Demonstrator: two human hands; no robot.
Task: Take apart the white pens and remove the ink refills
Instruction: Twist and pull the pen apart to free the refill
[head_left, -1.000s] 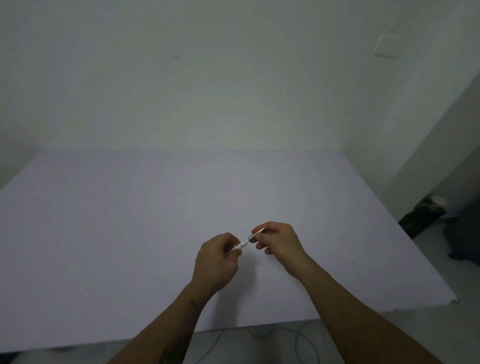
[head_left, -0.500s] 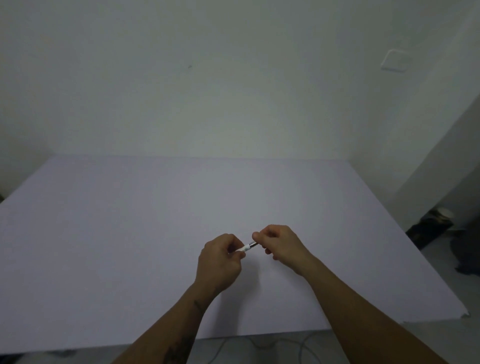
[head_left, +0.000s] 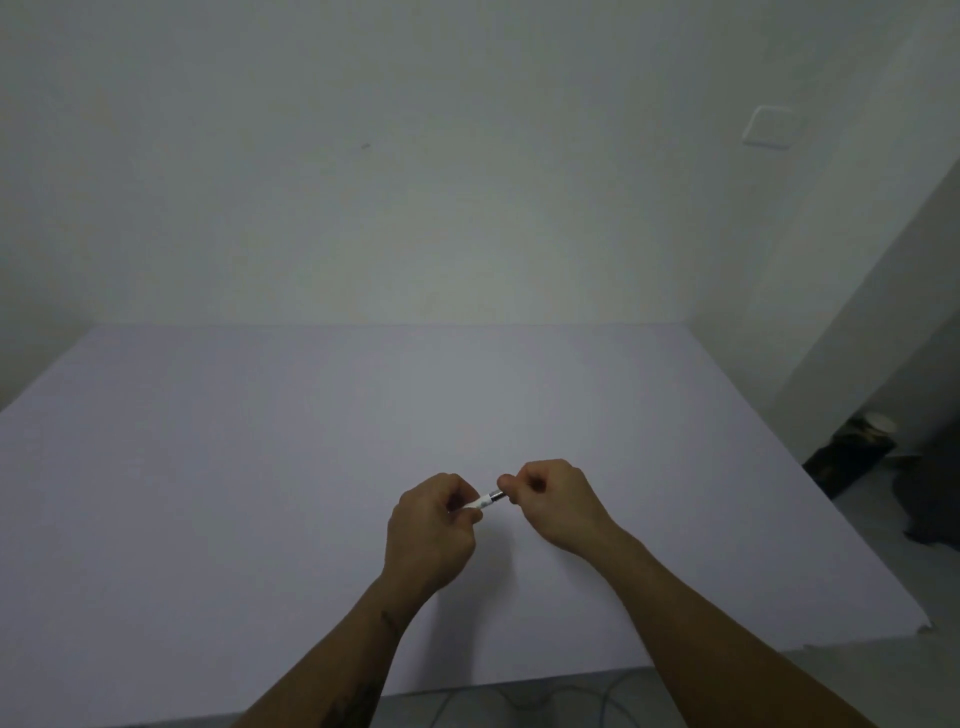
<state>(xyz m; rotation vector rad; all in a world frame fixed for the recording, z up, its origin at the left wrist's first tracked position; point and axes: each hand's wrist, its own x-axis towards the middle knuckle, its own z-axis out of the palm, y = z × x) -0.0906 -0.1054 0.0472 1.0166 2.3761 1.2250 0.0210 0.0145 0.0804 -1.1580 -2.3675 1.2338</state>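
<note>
A white pen (head_left: 484, 501) is held level above the white table (head_left: 260, 467), between both fists. My left hand (head_left: 434, 525) is closed around the pen's white barrel end. My right hand (head_left: 553, 501) pinches the other end, where a short dark metallic section shows next to the fingers. Only a short stretch of the pen is visible between the hands; the rest is hidden inside them. I cannot see a separate refill.
The table reaches back to a plain wall. Its right edge (head_left: 831, 519) drops to the floor, where a dark container with a pale lid (head_left: 852, 447) and dark cloth lie. Cables (head_left: 545, 701) lie on the floor under the near edge.
The thin white part that stuck out past my right fingers a second ago is no longer visible. The hands have come closer together, leaving a shorter stretch of pen between them.
</note>
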